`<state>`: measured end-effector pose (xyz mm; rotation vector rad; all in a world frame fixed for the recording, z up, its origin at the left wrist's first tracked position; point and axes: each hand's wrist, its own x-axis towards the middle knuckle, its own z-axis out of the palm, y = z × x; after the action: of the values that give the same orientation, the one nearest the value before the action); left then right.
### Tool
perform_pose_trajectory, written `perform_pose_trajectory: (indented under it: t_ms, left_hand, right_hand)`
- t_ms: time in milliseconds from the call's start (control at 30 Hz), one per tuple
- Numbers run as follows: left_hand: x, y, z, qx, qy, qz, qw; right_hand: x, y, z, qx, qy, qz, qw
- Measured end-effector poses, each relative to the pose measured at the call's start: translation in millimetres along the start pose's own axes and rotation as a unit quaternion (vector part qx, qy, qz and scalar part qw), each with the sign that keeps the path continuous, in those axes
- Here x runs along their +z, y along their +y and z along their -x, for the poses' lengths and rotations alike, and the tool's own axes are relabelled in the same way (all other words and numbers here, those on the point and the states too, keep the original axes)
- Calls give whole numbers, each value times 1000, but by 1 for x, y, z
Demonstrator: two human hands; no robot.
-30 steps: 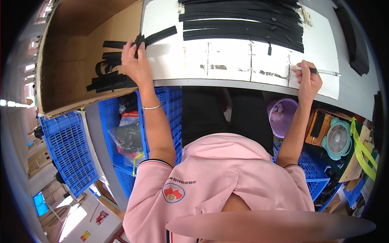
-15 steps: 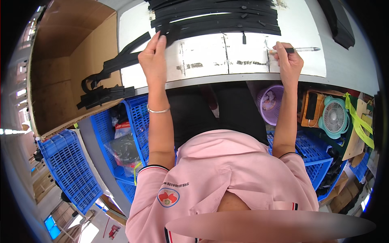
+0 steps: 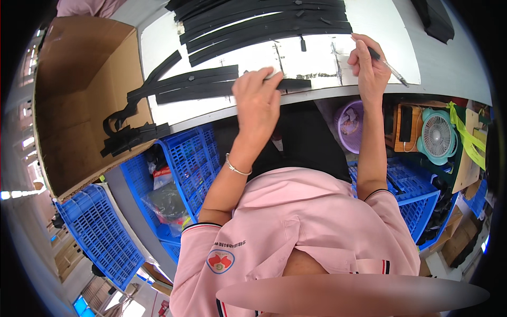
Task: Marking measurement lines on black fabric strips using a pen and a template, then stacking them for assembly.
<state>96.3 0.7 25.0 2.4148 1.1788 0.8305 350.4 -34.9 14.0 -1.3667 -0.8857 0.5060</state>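
Black strip [image 3: 298, 83] under the left hand [image 3: 257, 100], along the bench's [image 3: 459, 74] front edge

The strip lies near the front edge of a white board [image 3: 380, 18], its right end showing past the left hand. That hand's fingers are bent over it; whether they grip it, I cannot tell. A second strip [image 3: 211, 75] lies just behind, toward the board's left edge. The right hand [image 3: 374, 76] is closed on a pen [image 3: 392, 68] over the board's right part, fingertips near a row of strips [image 3: 269, 31] farther back. A cardboard box [image 3: 119, 58] stands beside the board's left edge.
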Motion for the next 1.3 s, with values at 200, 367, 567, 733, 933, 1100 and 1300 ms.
perform_pose_trajectory:
  t_ms: [200, 367, 567, 733, 933, 1100, 1300]
  left_hand:
    - [19, 1, -14, 30, -2, -1, 1000]
    - [20, 8, -20, 20, -45, 23, 999]
    - [-3, -23, 10, -26, 5, 24, 999]
    - [-29, -65, 20, -76, 51, -48, 995]
    - [-45, -82, 7, -81, 87, -67, 991]
    - [-38, -48, 39, -104, 5, -63, 993]
    - [-41, -54, 55, -125, 11, -93, 988]
  right_hand:
    - [21, -5, 32, -187, 52, 235, 952]
    - [46, -15, 62, -294, -61, 362, 882]
    - [13, 1, 62, -279, -101, 438, 849]
    - [-40, 11, 47, -263, -63, 491, 828]
    - [-41, 20, 48, -260, -46, 472, 841]
    - [-44, 26, 49, -282, -37, 467, 837]
    - [-44, 23, 46, -289, -53, 465, 835]
